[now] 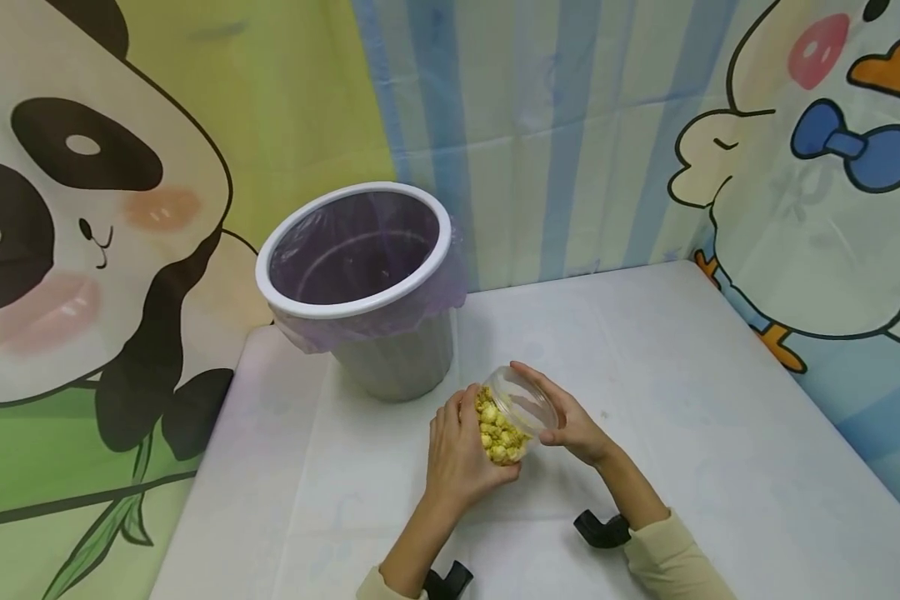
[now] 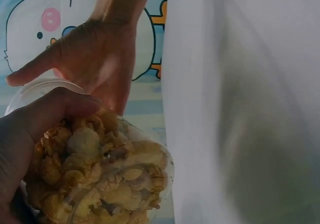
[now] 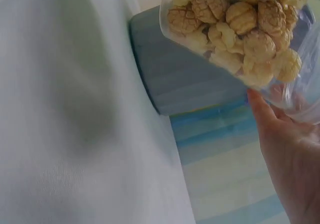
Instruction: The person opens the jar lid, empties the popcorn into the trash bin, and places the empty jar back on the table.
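Note:
A clear plastic tub (image 3: 200, 48) full of yellow-brown popcorn (image 1: 498, 435) is held above the white table, tilted toward the right hand. My left hand (image 1: 457, 454) grips it from the left, the thumb lying across its side in the left wrist view. At the tub's mouth, a clear round lid (image 1: 523, 398) stands at an angle, partly away from the popcorn. My right hand (image 1: 576, 427) holds this lid by its edge, between the thumb and the fingers. Part of the left fingers is hidden behind the tub.
A grey waste bin (image 1: 397, 362) with a white rim (image 1: 322, 310) and a purple liner bag (image 1: 438, 304) stands at the table's back left, beyond the hands. Cartoon-printed curtains (image 1: 525, 142) hang behind the white table (image 1: 645, 358). Black wrist mounts (image 1: 602, 530) sit below both wrists.

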`<state>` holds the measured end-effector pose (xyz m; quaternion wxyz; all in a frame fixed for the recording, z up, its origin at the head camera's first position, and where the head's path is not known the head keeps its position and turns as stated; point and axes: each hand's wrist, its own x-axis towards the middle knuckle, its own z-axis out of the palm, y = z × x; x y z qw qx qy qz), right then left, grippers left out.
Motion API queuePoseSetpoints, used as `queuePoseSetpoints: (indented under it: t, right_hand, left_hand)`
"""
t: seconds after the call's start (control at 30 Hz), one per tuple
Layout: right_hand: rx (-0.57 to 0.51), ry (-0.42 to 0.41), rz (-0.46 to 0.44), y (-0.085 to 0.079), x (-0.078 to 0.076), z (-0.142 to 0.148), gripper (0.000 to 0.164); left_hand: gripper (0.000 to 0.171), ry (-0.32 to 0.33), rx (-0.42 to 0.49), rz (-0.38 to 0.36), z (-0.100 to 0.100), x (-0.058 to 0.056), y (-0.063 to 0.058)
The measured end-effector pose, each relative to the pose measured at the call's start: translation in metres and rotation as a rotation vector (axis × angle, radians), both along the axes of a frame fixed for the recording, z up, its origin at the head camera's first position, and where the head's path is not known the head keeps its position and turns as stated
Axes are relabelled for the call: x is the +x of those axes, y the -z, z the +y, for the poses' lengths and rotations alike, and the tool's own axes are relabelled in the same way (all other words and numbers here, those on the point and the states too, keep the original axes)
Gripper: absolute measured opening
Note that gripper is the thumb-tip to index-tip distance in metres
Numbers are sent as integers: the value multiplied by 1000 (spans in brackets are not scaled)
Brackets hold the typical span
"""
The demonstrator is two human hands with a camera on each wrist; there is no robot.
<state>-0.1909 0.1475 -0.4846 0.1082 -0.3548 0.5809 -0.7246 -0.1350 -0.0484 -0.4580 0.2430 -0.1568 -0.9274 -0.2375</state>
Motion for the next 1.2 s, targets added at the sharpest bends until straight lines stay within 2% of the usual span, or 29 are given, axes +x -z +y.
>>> queuePoseSetpoints:
  t: [0.13, 0.27, 0.4, 0.57, 0.63, 0.73, 0.8, 0.87, 0.93, 1.03, 1.2]
  right_hand:
    - [-20, 33, -1, -3, 3, -5, 101]
    - [-42, 62, 11, -4, 5, -8, 99]
    - [-76, 57, -4, 2, 4, -12, 96]
    - [-110, 39, -22, 11, 4, -15, 97]
    - [-133, 18, -15, 12, 3, -15, 97]
    - [-169, -60, 8, 11, 3, -12, 98]
    - [-166, -116, 47, 9, 2, -9, 100]
    - [-136, -168, 75, 6, 2, -4, 104]
    - [-97, -186, 93, 3, 2, -1, 109]
    - [-61, -171, 84, 0, 4, 2, 114]
    - [-58, -49, 65, 0, 12, -4, 110]
  left_hand:
    - [111, -2, -29, 1, -1, 3, -7]
    - [110, 24, -10, -15, -1, 5, -9]
    - [108, 50, 5, -48, -1, 5, -7]
    - [108, 84, -23, -63, -3, 5, -5]
    - [108, 120, -2, -105, -4, 4, -7]
    - [107, 189, 58, -222, -6, 5, -11]
    - [109, 225, 101, -304, -8, 7, -15]
    - [109, 238, 109, -343, -9, 10, -18]
    - [109, 228, 94, -328, -10, 11, -21]
    - [109, 180, 47, -256, -11, 13, -24]
    - [109, 92, -44, -119, -10, 13, -23]
